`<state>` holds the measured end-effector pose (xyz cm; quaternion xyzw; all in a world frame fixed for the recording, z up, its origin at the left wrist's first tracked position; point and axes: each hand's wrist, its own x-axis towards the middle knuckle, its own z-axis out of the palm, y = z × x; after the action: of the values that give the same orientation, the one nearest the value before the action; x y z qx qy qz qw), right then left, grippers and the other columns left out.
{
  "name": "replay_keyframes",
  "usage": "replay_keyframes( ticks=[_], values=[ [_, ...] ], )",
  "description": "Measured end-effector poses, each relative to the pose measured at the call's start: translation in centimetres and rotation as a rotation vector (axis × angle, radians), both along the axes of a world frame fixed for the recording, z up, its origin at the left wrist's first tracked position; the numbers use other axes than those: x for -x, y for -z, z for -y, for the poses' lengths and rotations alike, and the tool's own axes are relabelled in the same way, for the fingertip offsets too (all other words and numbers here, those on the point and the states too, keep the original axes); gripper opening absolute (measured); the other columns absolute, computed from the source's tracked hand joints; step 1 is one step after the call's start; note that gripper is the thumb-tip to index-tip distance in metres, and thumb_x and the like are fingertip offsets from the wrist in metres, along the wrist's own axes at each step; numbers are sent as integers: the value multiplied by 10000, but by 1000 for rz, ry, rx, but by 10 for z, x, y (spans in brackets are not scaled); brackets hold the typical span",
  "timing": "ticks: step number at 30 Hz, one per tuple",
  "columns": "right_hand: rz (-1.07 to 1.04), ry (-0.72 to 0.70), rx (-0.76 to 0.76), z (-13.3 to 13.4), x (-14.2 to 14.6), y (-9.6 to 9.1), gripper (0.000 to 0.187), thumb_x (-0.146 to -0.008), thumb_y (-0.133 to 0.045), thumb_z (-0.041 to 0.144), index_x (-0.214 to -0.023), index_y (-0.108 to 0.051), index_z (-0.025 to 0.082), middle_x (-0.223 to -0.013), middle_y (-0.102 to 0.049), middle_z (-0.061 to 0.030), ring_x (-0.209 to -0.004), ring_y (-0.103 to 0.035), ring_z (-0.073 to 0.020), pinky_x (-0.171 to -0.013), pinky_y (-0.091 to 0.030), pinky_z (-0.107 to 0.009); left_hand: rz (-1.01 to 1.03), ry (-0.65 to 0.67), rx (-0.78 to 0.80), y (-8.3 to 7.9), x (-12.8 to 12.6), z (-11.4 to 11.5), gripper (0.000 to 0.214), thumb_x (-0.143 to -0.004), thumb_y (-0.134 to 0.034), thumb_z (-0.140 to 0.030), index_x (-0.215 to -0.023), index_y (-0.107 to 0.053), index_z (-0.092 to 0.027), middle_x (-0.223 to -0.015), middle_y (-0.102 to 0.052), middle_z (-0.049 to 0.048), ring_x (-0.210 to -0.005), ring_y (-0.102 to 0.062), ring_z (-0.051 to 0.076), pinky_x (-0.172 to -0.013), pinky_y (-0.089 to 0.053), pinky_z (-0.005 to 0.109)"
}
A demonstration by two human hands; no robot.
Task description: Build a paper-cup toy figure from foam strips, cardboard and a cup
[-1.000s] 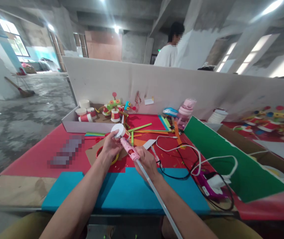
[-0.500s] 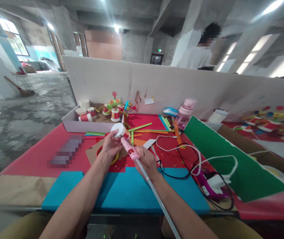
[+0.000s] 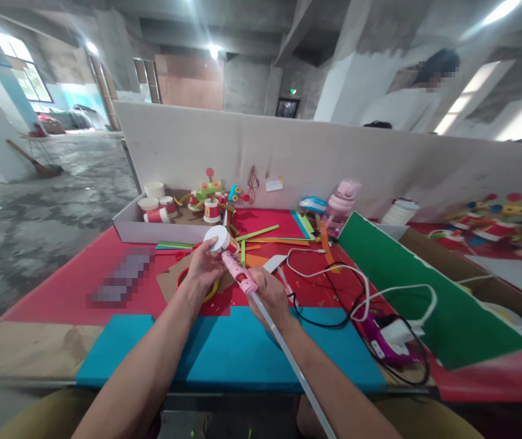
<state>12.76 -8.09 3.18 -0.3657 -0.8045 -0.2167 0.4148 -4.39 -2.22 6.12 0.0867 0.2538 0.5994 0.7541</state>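
Observation:
My left hand (image 3: 203, 266) is closed around a paper cup (image 3: 218, 238) with a white round end turned toward me and a red-and-white side. In my right hand (image 3: 270, 296) is a pink glue gun (image 3: 239, 272), its front end close against the cup. A long translucent glue stick (image 3: 291, 356) runs out of the gun's back toward me, over my right forearm. Whether the nozzle touches the cup is hidden. Under my left wrist lie scissors with a yellow and red handle (image 3: 210, 291), partly covered, on brown cardboard (image 3: 166, 277).
A grey-white box (image 3: 160, 231) with paper cups and cup figures stands at the back left. Right of my hands are white and black cables (image 3: 366, 286), a purple power strip (image 3: 391, 347) and a green board (image 3: 421, 289). A pink bottle (image 3: 341, 204) stands behind. Beyond the partition is a person (image 3: 425, 103).
The person behind the partition has moved to the right and leans lower. My hands, the cup and the glue gun stay almost in place.

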Motion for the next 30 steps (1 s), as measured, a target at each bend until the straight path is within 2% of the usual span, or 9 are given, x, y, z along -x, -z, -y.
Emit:
replay_keyframes(
  ticks=[8, 14, 19, 25, 30],
  values=[
    [-3, 15, 37, 0, 0, -1, 126, -948, -397, 223, -1017, -483, 161, -797, -594, -56, -727, -565, -184, -654, -411, -272, -20, 14, -49, 2, 0, -2, 96, -752, -620, -185, -822, -631, -120, -651, -682, 57, -537, -606, 151, -594, -505, 283],
    [-3, 16, 28, 0, 0, -2, 117, -947, -403, 229, -999, -485, 163, -784, -587, -50, -711, -554, -184, -651, -410, -274, -20, -10, 6, -4, -1, 2, 29, -755, -610, -162, -752, -602, -135, -537, -625, 16, -452, -554, 127, -540, -492, 263],
    [-6, 18, 0, -1, -1, -1, 108, -949, -398, 222, -991, -482, 168, -785, -591, -47, -705, -552, -179, -652, -411, -270, -21, -11, 18, -9, -2, 5, 42, -773, -592, -166, -750, -599, -131, -526, -621, 16, -433, -535, 118, -517, -483, 251],
    [-4, 44, -27, -2, -1, -1, 94, -940, -415, 206, -976, -493, 168, -769, -584, -40, -687, -546, -178, -634, -400, -269, -37, -28, 51, -19, -5, 11, 154, -831, -527, -172, -690, -577, -136, -469, -583, 9, -391, -506, 110, -471, -460, 239],
    [-4, 35, 2, -3, -2, 0, 105, -939, -414, 219, -986, -494, 169, -773, -577, -40, -696, -544, -181, -628, -396, -272, -13, -19, 59, -19, -5, 12, 126, -816, -544, -172, -700, -585, -143, -440, -549, -8, -394, -510, 115, -479, -458, 240]
  ],
)
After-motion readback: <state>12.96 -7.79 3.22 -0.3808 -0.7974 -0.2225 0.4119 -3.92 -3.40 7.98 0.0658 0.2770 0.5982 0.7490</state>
